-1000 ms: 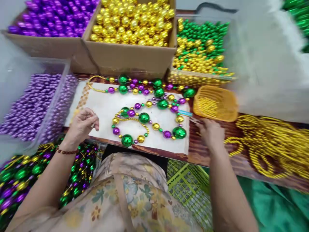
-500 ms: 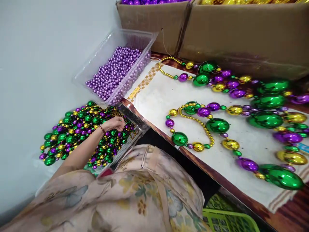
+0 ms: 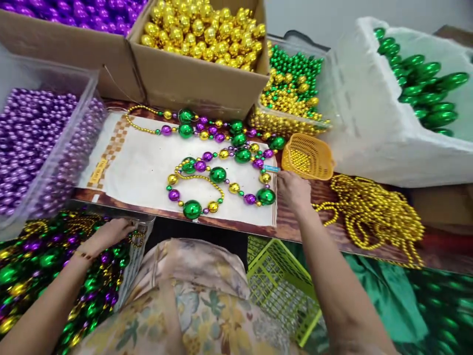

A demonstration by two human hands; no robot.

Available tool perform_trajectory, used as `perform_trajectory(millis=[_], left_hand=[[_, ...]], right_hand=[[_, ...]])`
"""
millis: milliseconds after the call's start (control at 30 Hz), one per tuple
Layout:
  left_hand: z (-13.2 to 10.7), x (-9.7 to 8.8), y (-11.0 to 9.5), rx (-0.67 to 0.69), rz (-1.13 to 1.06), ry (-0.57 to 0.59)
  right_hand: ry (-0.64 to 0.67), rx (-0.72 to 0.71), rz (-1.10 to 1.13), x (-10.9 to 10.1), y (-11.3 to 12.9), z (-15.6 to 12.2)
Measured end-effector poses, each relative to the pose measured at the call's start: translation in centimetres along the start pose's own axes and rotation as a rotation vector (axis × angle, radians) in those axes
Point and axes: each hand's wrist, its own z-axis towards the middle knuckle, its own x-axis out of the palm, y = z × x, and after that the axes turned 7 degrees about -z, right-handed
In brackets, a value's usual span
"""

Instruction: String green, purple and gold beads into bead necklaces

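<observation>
My left hand (image 3: 113, 232) is above a heap of purple, green and gold bead necklaces (image 3: 48, 259) at lower left. Its fingers are curled together, and anything in them is hidden. At the right edge of the white cloth (image 3: 144, 158), my right hand (image 3: 295, 191) has closed fingers at the end of a small blue strip (image 3: 271, 169); whether they grip it is unclear. Left of that hand, a bead necklace (image 3: 218, 174) with large green beads lies looped on the cloth. A second bead strand (image 3: 185, 130) stretches along the cloth's back edge.
Cardboard boxes of purple beads (image 3: 77, 15) and gold beads (image 3: 203, 34) stand behind. A tub of lilac beads (image 3: 33, 143) is left. To the right are an orange basket (image 3: 320, 160), gold bead strings (image 3: 384, 217) and a white container (image 3: 369, 113). A green crate (image 3: 281, 291) sits below.
The view has swung right, bringing my right hand, the orange basket and the gold strings into sight. My left hand is still over the necklace heap, with its fingers closed.
</observation>
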Motion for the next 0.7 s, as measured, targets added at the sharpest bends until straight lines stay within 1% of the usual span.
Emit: perform_trajectory(millis=[33,67,100,167,233,300,333,400,500,600,700], left_hand=[[-1.1,0.0,-1.0,0.055,0.057,0.028],[-2.2,0.0,-2.4,0.118,0.074,0.016],[-3.2,-0.1,-4.0,0.194,0.042,-0.047],[-4.4,-0.4,-7.6,0.35,-0.079,-0.241],[-4.2,-0.5,-11.0,0.485,-0.204,-0.46],[-2.8,-0.6,-13.6,0.598,-0.247,-0.638],[-1.9,-0.5,-14.6,0.636,-0.247,-0.699],[0.0,-0.3,-16.0,0.676,-0.255,-0.775],[2.1,0.1,-17.5,0.707,-0.265,-0.808],[2.9,0.6,-18.6,0.732,-0.211,-0.811],[3.2,1.2,-19.5,0.709,-0.135,-0.856]], right_hand=[[0.027,-0.002,0.008,-0.4,0.2,0.5],[0.053,-0.018,0.022,-0.8,0.4,1.0],[0.075,-0.052,0.038,-1.1,0.5,1.5],[0.103,-0.163,0.07,-1.3,0.5,2.9],[0.117,-0.235,0.093,-0.7,0.4,4.4],[0.11,-0.273,0.119,0.5,0.3,5.7],[0.091,-0.293,0.146,1.1,0.2,6.3],[0.032,-0.342,0.218,2.2,-0.1,7.0],[-0.024,-0.373,0.309,2.9,-0.6,7.3],[-0.015,-0.312,0.309,2.4,-1.2,6.7],[-0.021,-0.203,0.265,0.7,-1.7,5.5]])
